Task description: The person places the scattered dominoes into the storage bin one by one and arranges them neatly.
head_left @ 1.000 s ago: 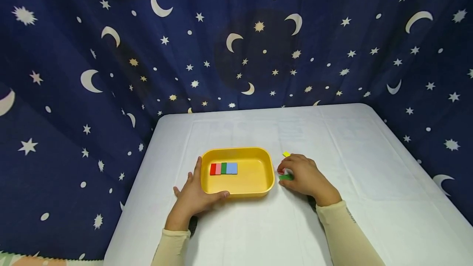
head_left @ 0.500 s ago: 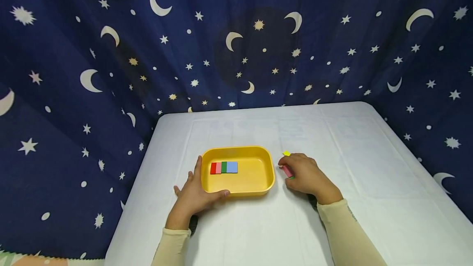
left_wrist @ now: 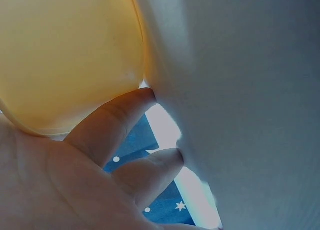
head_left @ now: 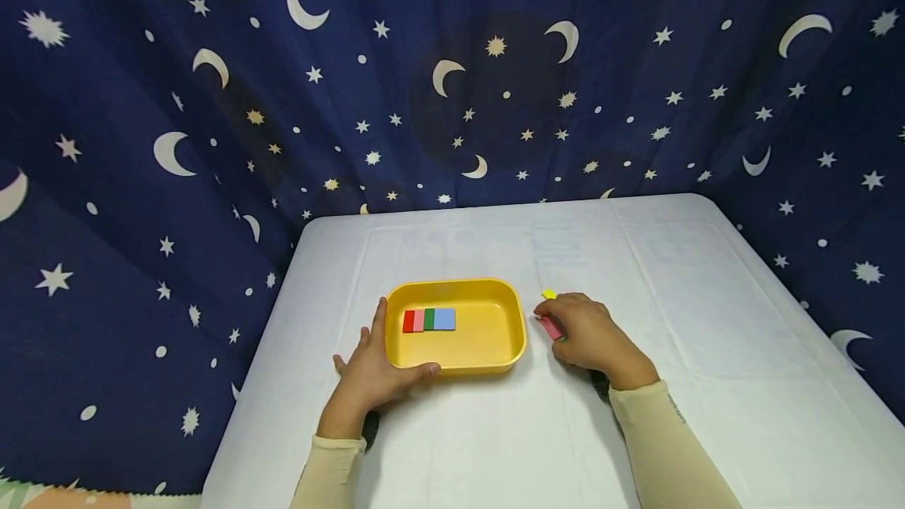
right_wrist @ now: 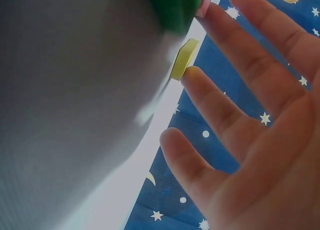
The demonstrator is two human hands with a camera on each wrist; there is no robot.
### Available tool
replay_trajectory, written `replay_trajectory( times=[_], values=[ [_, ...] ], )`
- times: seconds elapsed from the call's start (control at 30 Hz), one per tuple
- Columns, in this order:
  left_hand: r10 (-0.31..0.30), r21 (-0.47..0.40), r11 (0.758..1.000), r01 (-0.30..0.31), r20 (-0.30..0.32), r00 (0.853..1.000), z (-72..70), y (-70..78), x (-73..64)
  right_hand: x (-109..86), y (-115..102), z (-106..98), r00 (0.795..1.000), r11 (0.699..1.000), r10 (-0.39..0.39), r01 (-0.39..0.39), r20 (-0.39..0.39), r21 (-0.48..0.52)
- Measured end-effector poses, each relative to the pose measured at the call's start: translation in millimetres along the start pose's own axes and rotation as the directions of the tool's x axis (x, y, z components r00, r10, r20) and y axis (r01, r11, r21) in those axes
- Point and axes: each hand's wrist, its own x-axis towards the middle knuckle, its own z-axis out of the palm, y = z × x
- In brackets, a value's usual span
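My left hand (head_left: 375, 379) is spread at the left end of a yellow tray (head_left: 495, 368), thumb along the near rim and fingers straight against the side. In the left wrist view, fingertips touch down beside the tray wall (left_wrist: 75, 64). Just right of the tray, my right hand (head_left: 590, 336) pinches a pink tile (head_left: 551, 327), tilted, between thumb and fingers. A green tile (right_wrist: 175, 9) shows close by it in the right wrist view, mostly hidden in the head view. A yellow tile (head_left: 548, 294) lies beyond the knuckles, near a fingertip.
Inside the tray, a row runs from a red tile (head_left: 408, 321) through a pink tile (head_left: 419, 320) and a green tile (head_left: 429, 320) to light blue (head_left: 445, 319). A white cloth covers the table (head_left: 459, 446). A dark blue star-and-moon curtain (head_left: 452, 132) hangs behind.
My right hand has shifted slightly right, and the pink tile has come into fuller view, tilted, while the green one beside it became mostly hidden. The left hand and tray stay in place.
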Motion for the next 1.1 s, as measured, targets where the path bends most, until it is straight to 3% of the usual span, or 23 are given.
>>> replay_trajectory(
  times=[1.1],
  values=[
    [0.002, -0.005, 1.0, -0.002, 0.006, 1.0, -1.3, 0.3, -0.8, 0.7, 2.3, -3.6, 1.0, 1.0, -0.008, 0.009, -0.026, 0.026]
  ],
)
